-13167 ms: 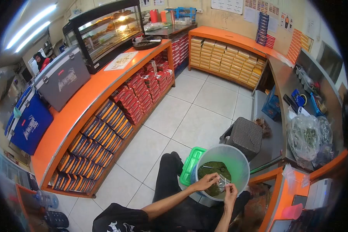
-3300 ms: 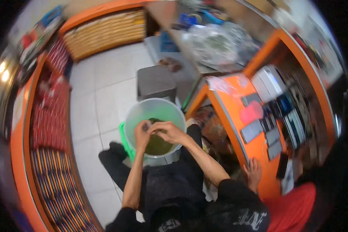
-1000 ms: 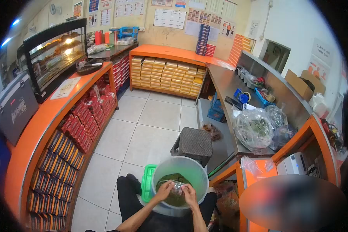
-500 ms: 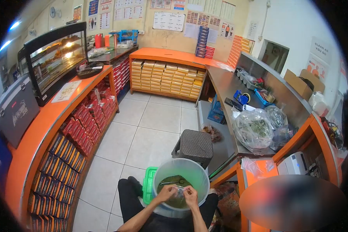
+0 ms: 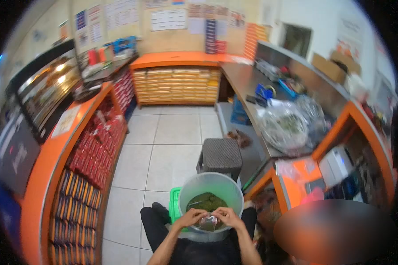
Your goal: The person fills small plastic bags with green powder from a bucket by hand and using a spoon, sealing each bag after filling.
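A small clear plastic bag (image 5: 208, 223) hangs between my two hands, over a large translucent bucket (image 5: 236, 194) that stands between my knees. My left hand (image 5: 191, 218) pinches the bag's left upper edge. On the other side, my right hand (image 5: 228, 217) has its fingers closed on the right upper edge. Inside the bucket lies a loose green-brown material (image 5: 210, 199), with a thin dark-handled tool partly lying in it; its kind is unclear. To the bucket's left is a green plastic lid or container (image 5: 175, 204), partly hidden by the bucket.
A grey woven-pattern stool (image 5: 221, 154) stands just beyond the bucket. Large plastic bags (image 5: 283, 126) lie on the metal counter at right. Stacked boxes fill the orange shelf (image 5: 57, 176) at left. A blurred oval covers the lower right.
The view has shifted and blurred slightly. My hands have spread a little apart, and the plastic bag now hangs more openly between them.
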`<state>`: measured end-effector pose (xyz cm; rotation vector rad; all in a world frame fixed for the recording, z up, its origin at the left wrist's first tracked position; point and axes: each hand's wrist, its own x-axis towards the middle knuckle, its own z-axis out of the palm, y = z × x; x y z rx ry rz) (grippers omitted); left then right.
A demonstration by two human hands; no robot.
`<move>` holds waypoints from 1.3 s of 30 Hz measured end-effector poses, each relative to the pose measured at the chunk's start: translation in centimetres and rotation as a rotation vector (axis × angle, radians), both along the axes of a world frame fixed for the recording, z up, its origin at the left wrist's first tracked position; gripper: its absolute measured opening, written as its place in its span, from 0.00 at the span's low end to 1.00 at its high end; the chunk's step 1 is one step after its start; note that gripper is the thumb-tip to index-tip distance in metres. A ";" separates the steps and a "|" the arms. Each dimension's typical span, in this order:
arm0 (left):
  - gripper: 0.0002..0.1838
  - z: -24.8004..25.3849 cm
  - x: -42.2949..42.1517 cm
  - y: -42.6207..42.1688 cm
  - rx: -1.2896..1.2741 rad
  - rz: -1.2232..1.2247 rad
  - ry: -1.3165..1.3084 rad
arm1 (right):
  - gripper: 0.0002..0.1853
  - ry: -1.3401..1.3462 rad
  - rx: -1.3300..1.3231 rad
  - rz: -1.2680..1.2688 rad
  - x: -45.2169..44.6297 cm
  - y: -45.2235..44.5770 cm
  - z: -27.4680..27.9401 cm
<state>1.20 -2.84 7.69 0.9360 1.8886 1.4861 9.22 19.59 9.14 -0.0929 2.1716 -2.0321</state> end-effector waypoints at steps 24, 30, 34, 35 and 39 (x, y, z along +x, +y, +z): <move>0.24 0.6 1.9 -2.3 0.098 0.291 0.047 | 0.13 0.347 1.139 -1.522 -2.8 25.8 11.9; 0.21 1.3 1.3 -2.4 0.081 0.354 0.018 | 0.09 -0.142 1.082 -1.591 2.5 25.8 9.4; 0.18 2.4 1.6 0.3 0.134 0.332 -0.013 | 0.09 -0.072 1.135 -1.589 2.6 26.1 8.4; 0.18 2.7 1.9 0.9 0.148 0.310 -0.026 | 0.09 -0.054 1.154 -1.574 2.6 26.1 8.3; 0.20 3.5 3.4 2.6 0.141 0.250 -0.020 | 0.08 -0.078 1.181 -1.539 2.6 24.7 9.0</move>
